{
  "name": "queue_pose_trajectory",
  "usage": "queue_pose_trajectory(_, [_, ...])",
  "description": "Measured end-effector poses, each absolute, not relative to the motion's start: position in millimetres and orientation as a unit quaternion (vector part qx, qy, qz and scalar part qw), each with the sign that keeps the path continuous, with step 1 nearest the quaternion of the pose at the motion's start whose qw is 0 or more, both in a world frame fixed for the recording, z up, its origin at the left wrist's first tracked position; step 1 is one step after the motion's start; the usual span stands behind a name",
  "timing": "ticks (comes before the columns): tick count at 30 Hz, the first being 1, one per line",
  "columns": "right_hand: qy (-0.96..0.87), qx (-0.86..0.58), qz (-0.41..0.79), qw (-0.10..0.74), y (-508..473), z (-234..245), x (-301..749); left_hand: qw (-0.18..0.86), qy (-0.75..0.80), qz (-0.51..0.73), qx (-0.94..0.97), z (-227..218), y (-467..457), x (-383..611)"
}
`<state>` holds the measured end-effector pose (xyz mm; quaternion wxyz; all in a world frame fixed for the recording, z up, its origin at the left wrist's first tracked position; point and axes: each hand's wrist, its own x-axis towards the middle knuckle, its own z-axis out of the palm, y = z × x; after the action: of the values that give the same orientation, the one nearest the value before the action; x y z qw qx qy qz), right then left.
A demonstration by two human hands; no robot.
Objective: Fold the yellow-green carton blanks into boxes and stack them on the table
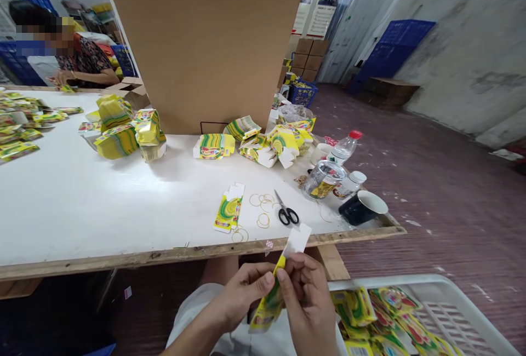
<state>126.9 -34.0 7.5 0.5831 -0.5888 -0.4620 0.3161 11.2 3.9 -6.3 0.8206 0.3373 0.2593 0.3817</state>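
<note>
Over my lap, in front of the table edge, both hands grip one small yellow-green printed carton (269,306). Its white end flap (297,239) sticks up above the fingers. My left hand (249,290) pinches the carton's edge between thumb and fingers. My right hand (306,293) holds the other side, with the thumb on the front and the fingers curled. On the table ahead lies a flat carton (229,208) of the same print. Beside it are several rubber bands (263,219) and scissors (287,214) with black handles.
A white plastic basket (435,279) with cartons stands at lower right. A dark mug (361,208), a clear jar (324,181) and bottles (344,148) line the table's right end. Carton bundles (213,147) sit before a large cardboard sheet (205,44). Another person (82,60) works at far left.
</note>
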Motion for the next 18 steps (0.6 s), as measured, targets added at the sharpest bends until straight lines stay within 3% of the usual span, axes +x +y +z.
queue_pose_trajectory(7, [-0.512,-0.628,0.207,0.549,-27.6,-0.4,142.2,0.765,0.321,0.464,0.31,-10.0,9.8,17.2])
queue_pose_trajectory(12, [-0.506,-0.626,0.323,0.498,-24.4,-7.9,144.4,0.73,0.336,0.486,0.343,-16.1,12.0,15.9])
queue_pose_trajectory(18, [-0.486,-0.635,0.319,0.509,-23.5,-12.8,147.5,0.676,0.368,0.47,0.433,-19.1,11.7,11.5])
